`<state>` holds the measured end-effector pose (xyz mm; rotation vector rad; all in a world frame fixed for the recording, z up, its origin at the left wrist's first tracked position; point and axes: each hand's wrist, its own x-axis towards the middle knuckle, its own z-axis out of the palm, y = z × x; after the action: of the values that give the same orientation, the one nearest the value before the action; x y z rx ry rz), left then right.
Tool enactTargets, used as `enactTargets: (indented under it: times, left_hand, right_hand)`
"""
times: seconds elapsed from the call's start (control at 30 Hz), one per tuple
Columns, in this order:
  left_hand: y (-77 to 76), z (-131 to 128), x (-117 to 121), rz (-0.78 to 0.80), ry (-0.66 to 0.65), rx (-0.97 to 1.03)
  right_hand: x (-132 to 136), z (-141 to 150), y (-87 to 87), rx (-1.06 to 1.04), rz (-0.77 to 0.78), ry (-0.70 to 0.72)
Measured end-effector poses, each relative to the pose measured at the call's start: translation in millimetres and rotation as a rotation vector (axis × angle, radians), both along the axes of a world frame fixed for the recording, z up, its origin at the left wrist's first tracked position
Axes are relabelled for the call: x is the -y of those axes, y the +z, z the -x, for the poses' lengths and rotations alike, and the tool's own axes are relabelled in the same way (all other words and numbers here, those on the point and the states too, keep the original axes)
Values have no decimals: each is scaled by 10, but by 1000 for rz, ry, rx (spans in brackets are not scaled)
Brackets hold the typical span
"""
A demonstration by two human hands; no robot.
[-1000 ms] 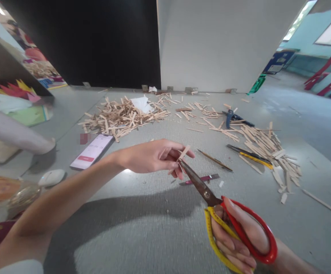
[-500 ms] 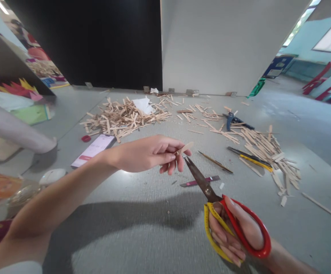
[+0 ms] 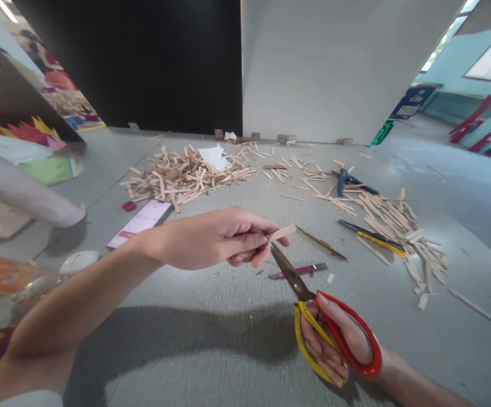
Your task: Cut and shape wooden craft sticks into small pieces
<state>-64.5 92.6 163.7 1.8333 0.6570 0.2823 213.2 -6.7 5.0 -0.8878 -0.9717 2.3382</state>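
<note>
Between thumb and fingers, my left hand (image 3: 215,237) pinches a short wooden craft stick (image 3: 283,232), whose rounded end points right. My right hand (image 3: 334,333) is closed through the handles of a pair of scissors (image 3: 299,288), one handle red and the other wrapped in yellow tape. The scissor blades point up and left, with their tips right by the stick and my left fingers. Whether the tips touch the stick is hard to tell. Below the blades lies a purple craft knife (image 3: 300,271), partly covered by them. A thin brown pencil-like tool (image 3: 321,243) lies just beyond.
A heap of craft sticks (image 3: 186,175) with white tissue lies back left, more sticks (image 3: 391,215) to the right. Blue pliers (image 3: 343,182), a yellow-black cutter (image 3: 381,242), a phone (image 3: 141,223) and a white earbud case (image 3: 79,261) surround my hands. Upright boards (image 3: 313,68) close off the back.
The scissors and my right hand have shifted left and slightly up, and the blades look more closed. My left fingers have curled in, and the stick has moved slightly right and down.
</note>
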Motion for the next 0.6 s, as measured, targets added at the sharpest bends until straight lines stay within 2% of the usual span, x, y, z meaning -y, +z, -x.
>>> enactTargets:
  times: [0.37, 0.6]
  left_hand:
    - [-15, -28, 4, -7, 27, -117]
    - [-95, -63, -50, 19, 80, -110]
  right_hand:
    - [-9, 12, 47, 53, -11, 19]
    - [-14, 25, 100, 77, -15, 13]
